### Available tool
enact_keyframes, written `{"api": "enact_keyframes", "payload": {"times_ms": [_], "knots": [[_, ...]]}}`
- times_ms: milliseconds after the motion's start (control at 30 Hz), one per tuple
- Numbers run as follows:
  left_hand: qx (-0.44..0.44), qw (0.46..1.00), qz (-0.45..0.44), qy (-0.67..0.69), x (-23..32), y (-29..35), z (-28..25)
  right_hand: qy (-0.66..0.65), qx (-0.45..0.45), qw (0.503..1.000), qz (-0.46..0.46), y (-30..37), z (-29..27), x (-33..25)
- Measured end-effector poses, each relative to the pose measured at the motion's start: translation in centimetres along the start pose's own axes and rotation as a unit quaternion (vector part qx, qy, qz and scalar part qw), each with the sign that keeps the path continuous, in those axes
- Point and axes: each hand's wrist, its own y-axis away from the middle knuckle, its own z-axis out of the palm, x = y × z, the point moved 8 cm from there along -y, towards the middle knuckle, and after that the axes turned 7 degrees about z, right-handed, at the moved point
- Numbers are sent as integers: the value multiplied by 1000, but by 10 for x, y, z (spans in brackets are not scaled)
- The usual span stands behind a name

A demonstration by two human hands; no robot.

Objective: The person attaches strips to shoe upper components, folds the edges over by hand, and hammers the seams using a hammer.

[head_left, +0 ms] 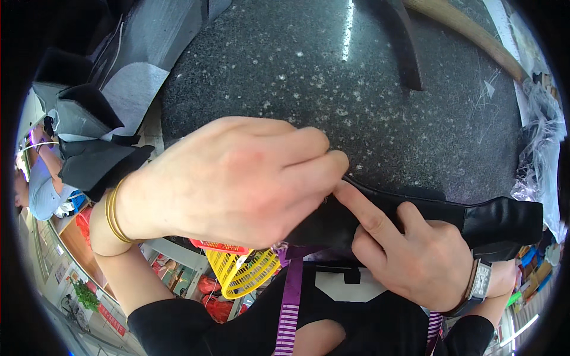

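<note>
Black leather strip (415, 207) lies mid-frame on the speckled stone slab (332, 89). Left hand (237, 178) pinches its edge, fingers together; right hand (415, 255) presses with forefinger extended. Folding looks partway done, the right end unworked.

The left hand (237, 178) comes in from the lower left with its back turned up. Its fingers (309, 160) are curled and bunched together, and the tips pinch close by the thumb on the right side. Thin gold bangles (114, 215) sit on the left wrist, and the bare forearm bends down to a black sleeve. The right hand (415, 258) comes in from the lower right. Its first finger (359, 204) sticks out straight and points up to the left, touching the left fingertips. The other right fingers are folded in. A watch (478, 283) sits on the right wrist.
</note>
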Motion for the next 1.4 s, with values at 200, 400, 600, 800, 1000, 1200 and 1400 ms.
{"api": "enact_keyframes", "payload": {"times_ms": [200, 400, 600, 800, 1000, 1200, 1400], "knots": [[-1, 993, 25, -115, 7, 11, 3, 62, -54, 997, 9, -1, 7, -13], [158, 986, -39, -33, -13, 23, -12, -43, 171, 983, 51, -16, -9, -14], [175, 983, -43, -26, -18, 9, -27, 59, 351, 925, 133, -13, -31, -13], [132, 989, -13, -59, -19, 24, 5, -219, 200, 942, 155, -20, 3, 20], [129, 987, 39, -87, 27, 24, -23, -77, 236, 967, 49, 1, -1, -26], [61, 990, -14, 125, 25, 25, 22, -45, 207, 977, -3, 30, 0, -18], [31, 970, 49, -236, 70, -11, 32, 196, 236, 952, 17, 71, 5, -23]]}}
